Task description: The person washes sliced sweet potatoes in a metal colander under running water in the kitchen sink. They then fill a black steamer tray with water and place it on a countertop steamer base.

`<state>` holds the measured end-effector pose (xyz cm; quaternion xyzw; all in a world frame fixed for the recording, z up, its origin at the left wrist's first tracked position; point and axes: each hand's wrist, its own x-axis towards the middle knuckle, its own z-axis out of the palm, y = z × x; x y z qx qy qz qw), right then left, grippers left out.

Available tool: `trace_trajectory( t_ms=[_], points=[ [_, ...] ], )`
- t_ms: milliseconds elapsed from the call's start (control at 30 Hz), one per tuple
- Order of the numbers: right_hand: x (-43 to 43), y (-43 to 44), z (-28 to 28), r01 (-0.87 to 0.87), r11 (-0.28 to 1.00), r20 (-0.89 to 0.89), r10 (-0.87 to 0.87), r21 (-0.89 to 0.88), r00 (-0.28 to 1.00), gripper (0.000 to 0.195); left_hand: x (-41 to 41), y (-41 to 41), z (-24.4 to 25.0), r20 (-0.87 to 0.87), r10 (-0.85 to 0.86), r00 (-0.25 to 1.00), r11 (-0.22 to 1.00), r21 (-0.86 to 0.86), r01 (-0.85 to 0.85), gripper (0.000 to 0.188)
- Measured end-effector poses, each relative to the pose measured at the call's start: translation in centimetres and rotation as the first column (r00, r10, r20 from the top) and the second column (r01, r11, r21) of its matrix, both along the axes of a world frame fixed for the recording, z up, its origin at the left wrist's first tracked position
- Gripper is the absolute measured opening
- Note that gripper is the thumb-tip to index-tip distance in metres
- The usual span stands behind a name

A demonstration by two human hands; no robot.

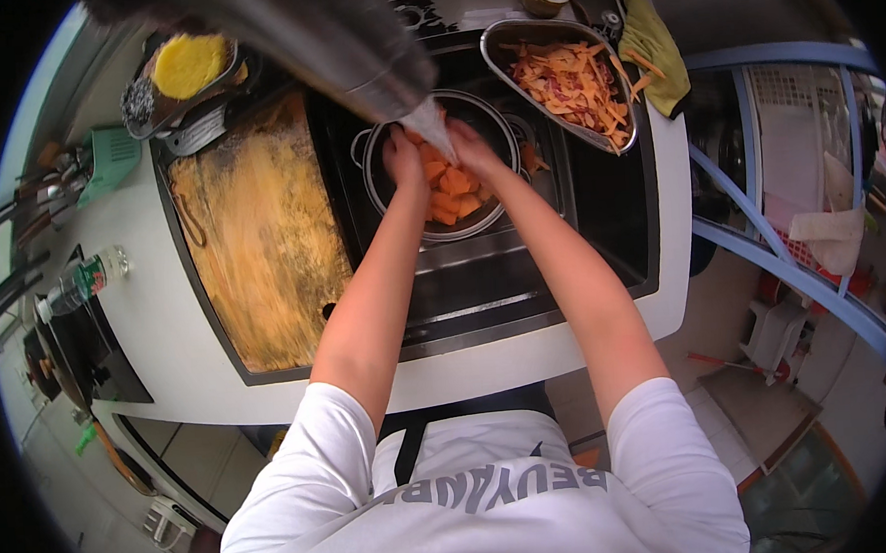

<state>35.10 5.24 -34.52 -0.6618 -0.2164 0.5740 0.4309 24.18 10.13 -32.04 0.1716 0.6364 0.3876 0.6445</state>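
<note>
A round metal pot (369, 177) with a side handle stands in the black sink (458, 283). Orange chunks (455, 189), apparently cut sweet potato, fill part of it. Water (433, 127) streams from the thick faucet (371, 47) between my hands. My left hand (404, 160) reaches inside the pot's left side, with orange pieces close to its fingers. On the other side of the stream, my right hand (472, 149) is down among the chunks. Both sets of fingers are partly hidden by the faucet, the water and the food, so their grip is unclear.
A steel strainer (485, 53) full of orange peelings sits at the sink's back right, beside a yellow-green glove (653, 48). A worn wooden cutting board (261, 248) lies left of the pot. Farther left are a plastic bottle (86, 280) and a green knife holder (112, 165).
</note>
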Motion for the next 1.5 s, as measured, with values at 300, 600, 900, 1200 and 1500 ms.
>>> trace_trajectory(
  t_ms=[300,600,900,1200,1500],
  points=[
    [-0.8,-2.5,9.6,0.338,0.849,-0.021,-0.379,-0.405,0.925,0.046,-3.1,-4.3,-1.7,-0.658,-0.305,0.688,0.947,-0.136,0.290,0.041],
    [-0.9,-2.9,2.9,0.281,0.912,0.012,-0.290,-0.300,0.957,0.039,-2.0,-3.4,-1.7,0.228,-0.065,0.972,0.964,-0.236,0.120,0.057],
    [-1.2,-3.0,5.6,0.014,0.999,0.238,-0.002,-0.052,0.971,0.038,-0.1,-2.7,1.7,-0.105,-0.303,0.947,0.952,-0.076,0.296,0.043],
    [-0.5,-3.3,1.7,0.107,0.994,0.258,-0.097,-0.024,0.961,0.087,-3.5,-3.5,-2.9,-0.473,-0.229,0.851,0.952,0.075,0.298,0.053],
    [-1.5,0.3,1.2,-0.005,0.991,0.621,0.088,-0.135,0.779,0.067,-0.9,0.8,-1.8,0.012,-0.198,0.980,0.979,-0.051,0.198,0.074]
  ],
)
